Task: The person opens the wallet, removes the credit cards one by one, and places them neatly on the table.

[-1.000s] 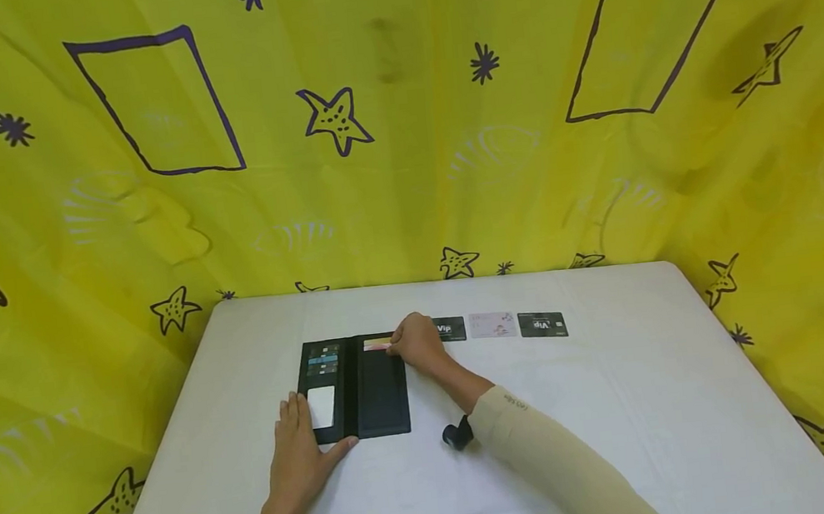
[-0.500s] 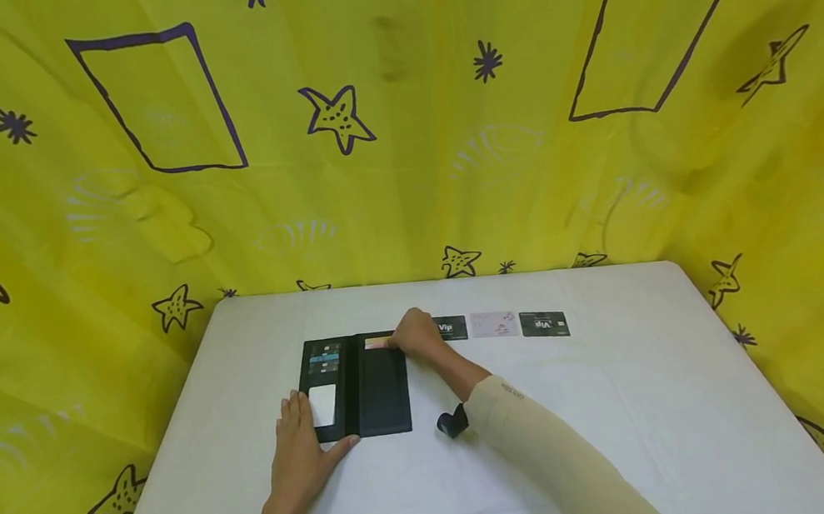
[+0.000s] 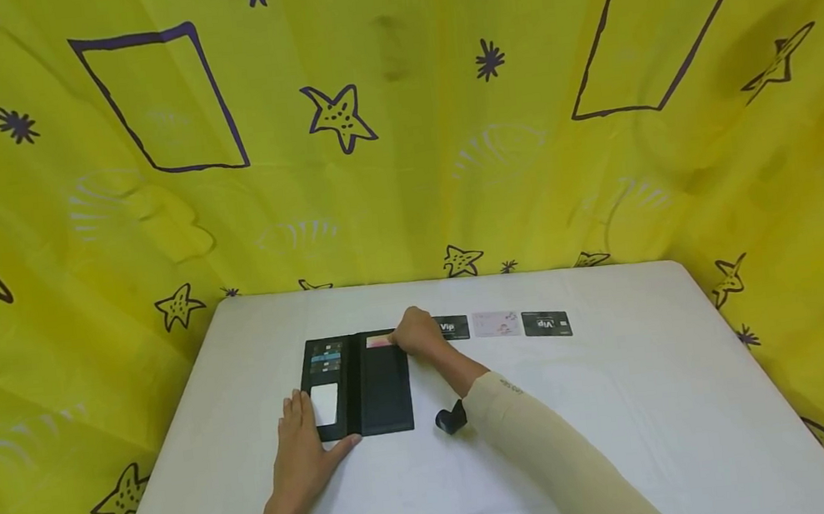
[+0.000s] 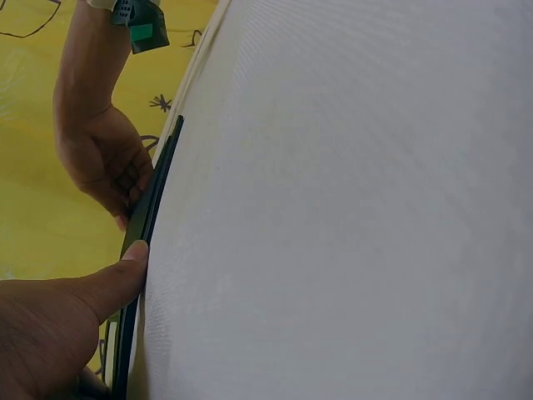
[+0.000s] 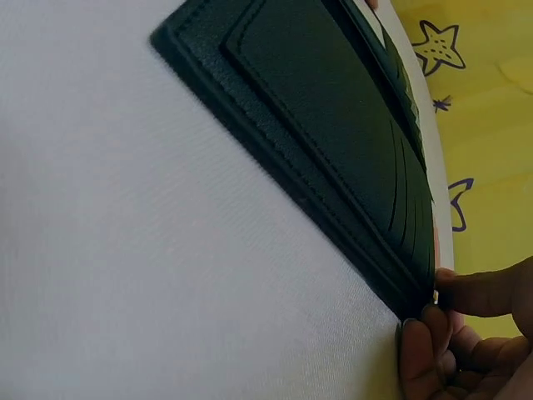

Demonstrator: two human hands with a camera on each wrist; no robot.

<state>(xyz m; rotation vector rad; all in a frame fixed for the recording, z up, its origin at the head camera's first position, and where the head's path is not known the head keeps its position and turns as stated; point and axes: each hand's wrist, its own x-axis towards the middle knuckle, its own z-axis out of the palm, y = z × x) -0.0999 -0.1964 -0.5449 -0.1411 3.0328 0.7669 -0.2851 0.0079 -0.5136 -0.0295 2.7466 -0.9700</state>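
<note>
A black bifold wallet [image 3: 385, 394] lies unfolded on the white table. Its left panel holds several cards [image 3: 325, 356] in slots and a white card [image 3: 325, 404] lower down. At the top of the right panel, a pink-and-yellow card [image 3: 378, 341] shows as a narrow strip. My right hand [image 3: 420, 332] pinches this card at the wallet's upper right corner, its fingers partly hidden in the head view. In the right wrist view the thumb [image 5: 479, 293] presses at that corner. My left hand [image 3: 301, 449] rests along the wallet's left and bottom edges, fingers extended and thumb spread.
Right of the wallet lie a black Vip card [image 3: 454, 328], a pale floral card [image 3: 497, 324] and another black Vip card [image 3: 546, 324] in a row. A black wrist camera [image 3: 450, 419] sits under the right forearm. Behind the table [image 3: 549, 410] hangs a yellow curtain [image 3: 407, 207].
My right wrist has turned slightly, and its fingers are more hidden behind the hand at the card. The left hand keeps its place on the wallet. The head view has shifted a little.
</note>
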